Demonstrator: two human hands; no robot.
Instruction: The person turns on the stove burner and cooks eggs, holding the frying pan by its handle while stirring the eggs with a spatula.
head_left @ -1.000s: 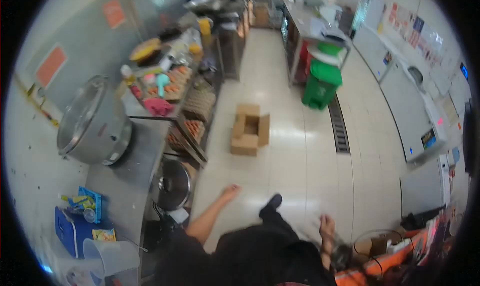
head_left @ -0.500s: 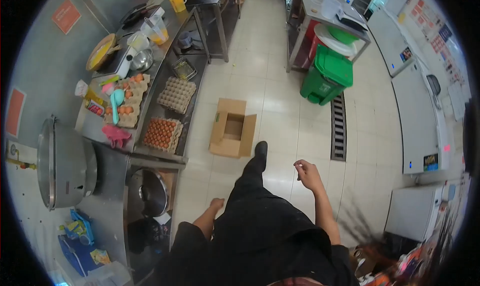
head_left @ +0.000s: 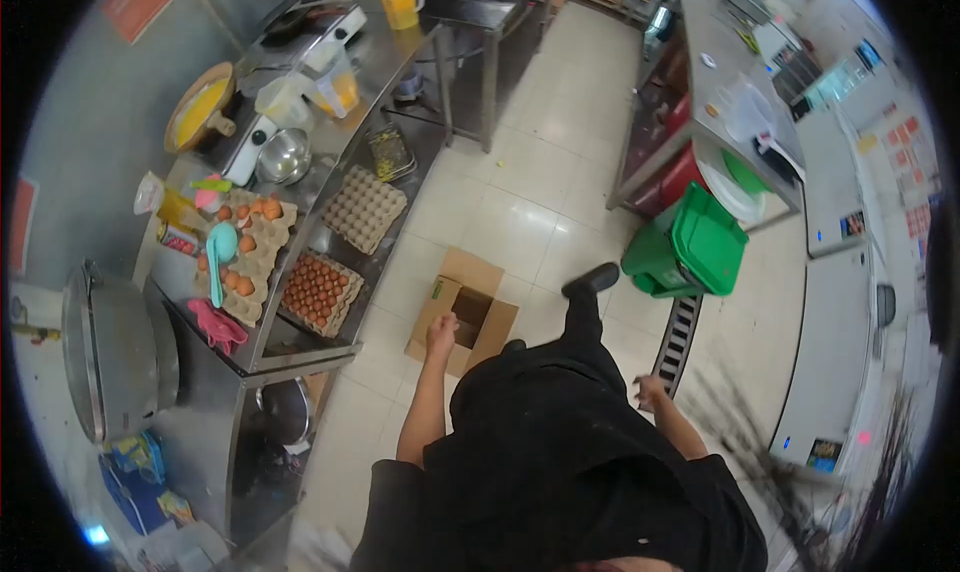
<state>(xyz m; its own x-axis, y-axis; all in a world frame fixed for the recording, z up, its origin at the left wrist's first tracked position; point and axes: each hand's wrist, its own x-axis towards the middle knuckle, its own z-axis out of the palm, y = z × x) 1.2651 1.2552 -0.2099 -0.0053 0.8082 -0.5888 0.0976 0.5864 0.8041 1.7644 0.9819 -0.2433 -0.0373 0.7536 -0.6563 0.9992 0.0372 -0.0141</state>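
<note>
Brown eggs (head_left: 245, 286) part-fill a grey cardboard tray (head_left: 265, 256); both empty, my left hand (head_left: 440, 335) is curled closed, my right hand (head_left: 653, 391) loosely open.

Open brown cardboard box (head_left: 494, 327), upright on tiled floor (head_left: 575, 122)

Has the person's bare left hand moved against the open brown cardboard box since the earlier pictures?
Yes, upward in view: the left hand was below the box earlier; now it overlaps the box's left part.

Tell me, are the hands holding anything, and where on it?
No, nothing shows in the left hand or the right hand. In view, the left overlaps the open box.
</note>
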